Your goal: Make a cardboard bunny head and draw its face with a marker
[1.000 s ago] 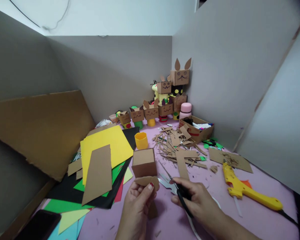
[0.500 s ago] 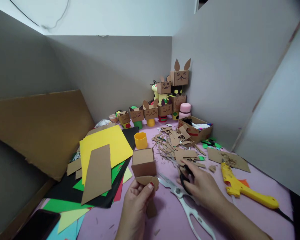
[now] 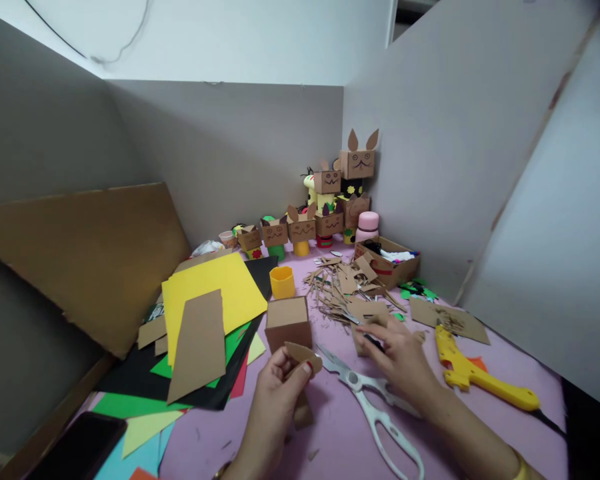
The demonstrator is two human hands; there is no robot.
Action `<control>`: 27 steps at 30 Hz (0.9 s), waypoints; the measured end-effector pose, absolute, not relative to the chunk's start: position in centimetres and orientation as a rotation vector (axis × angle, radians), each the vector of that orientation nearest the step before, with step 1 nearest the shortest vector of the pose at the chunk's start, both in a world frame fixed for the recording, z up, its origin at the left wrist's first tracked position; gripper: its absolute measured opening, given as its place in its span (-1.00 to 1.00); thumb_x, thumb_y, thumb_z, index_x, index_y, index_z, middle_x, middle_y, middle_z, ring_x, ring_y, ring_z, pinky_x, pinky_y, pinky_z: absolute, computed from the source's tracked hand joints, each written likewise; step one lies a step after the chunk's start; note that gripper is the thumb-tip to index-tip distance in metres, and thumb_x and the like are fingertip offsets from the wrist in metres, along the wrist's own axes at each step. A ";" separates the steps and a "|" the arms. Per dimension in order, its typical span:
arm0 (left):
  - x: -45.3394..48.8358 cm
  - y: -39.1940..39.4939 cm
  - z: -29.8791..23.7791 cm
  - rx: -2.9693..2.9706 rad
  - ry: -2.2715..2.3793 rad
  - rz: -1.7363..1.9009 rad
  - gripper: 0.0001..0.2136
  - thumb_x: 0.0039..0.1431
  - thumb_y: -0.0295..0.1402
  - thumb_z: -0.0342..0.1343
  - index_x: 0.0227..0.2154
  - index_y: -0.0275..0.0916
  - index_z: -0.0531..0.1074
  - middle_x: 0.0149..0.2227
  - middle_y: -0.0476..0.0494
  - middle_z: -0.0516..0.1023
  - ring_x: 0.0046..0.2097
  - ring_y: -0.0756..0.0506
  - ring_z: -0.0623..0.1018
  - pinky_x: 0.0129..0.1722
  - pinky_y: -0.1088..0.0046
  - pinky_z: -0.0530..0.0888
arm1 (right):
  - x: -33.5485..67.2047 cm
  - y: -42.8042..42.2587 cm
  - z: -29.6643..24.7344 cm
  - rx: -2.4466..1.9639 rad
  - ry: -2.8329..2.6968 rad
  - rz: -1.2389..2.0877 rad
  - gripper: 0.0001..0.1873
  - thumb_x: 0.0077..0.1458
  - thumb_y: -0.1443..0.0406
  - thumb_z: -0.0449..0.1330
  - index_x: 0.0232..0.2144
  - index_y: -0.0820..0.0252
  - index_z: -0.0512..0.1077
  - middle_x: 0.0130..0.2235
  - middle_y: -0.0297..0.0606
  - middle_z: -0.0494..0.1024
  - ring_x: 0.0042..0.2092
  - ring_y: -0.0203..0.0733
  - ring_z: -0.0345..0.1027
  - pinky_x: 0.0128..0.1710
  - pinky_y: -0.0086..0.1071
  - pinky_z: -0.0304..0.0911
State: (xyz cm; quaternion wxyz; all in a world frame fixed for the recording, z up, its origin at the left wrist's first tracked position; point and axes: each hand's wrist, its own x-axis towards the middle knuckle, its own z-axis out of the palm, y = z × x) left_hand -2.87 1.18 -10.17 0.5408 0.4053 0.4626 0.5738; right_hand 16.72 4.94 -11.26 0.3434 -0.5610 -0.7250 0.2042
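Note:
My left hand is closed on a small rounded brown cardboard cut-out, held just in front of a plain cardboard box. My right hand lies over a cardboard strip at the edge of the scrap pile. Its fingers curl over a small dark thing that I cannot make out. White-handled scissors lie open on the pink table between my two hands, touched by neither.
A yellow glue gun lies to the right. Cardboard scraps, a yellow cup and an open cardboard tray sit behind. Coloured paper sheets and a phone lie left. Box-headed figures stand in the corner.
My right hand let go of the scissors, which now lie on the table, and moved forward to the cardboard strip. My left hand kept the cut-out almost still.

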 end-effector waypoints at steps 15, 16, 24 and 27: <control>-3.3 1.0 -10.8 1.188 1.193 1.281 -0.69 -0.02 -0.42 0.22 -0.17 -0.23 0.35 -0.51 -0.01 0.51 -0.47 -0.02 0.47 -0.49 0.57 0.36 | 13.1 4.2 -12.7 -1.043 -1.142 1.627 -0.55 -0.21 -0.02 0.30 -0.51 0.25 0.35 -0.61 -0.43 0.42 -0.66 -0.48 0.15 -0.64 -0.57 0.00; -3.4 1.1 -10.9 1.186 1.198 1.294 -0.70 -0.01 -0.42 0.21 -0.18 -0.23 0.35 -0.50 0.00 0.51 -0.45 -0.02 0.47 -0.44 0.56 0.39 | 13.1 4.2 -12.7 -1.038 -1.118 1.640 -0.54 -0.23 -0.01 0.32 -0.51 0.25 0.34 -0.62 -0.43 0.43 -0.66 -0.49 0.16 -0.64 -0.57 0.00; -2.8 0.8 -11.2 1.186 1.221 1.196 -0.68 -0.04 -0.36 0.22 -0.18 -0.20 0.36 -0.54 0.04 0.46 -0.62 0.04 0.33 -0.72 0.63 0.22 | 13.1 4.0 -12.4 -0.993 -1.043 1.691 -0.54 -0.28 0.05 0.38 -0.48 0.25 0.32 -0.62 -0.43 0.47 -0.65 -0.49 0.21 -0.64 -0.60 0.03; -2.7 0.6 -10.9 1.201 1.228 1.183 -0.67 -0.06 -0.37 0.24 -0.18 -0.22 0.38 -0.53 -0.02 0.50 -0.55 -0.01 0.40 -0.67 0.62 0.27 | 12.9 3.9 -12.4 -0.984 -1.047 1.720 -0.55 -0.28 0.07 0.38 -0.48 0.25 0.30 -0.61 -0.41 0.48 -0.65 -0.47 0.23 -0.64 -0.58 0.05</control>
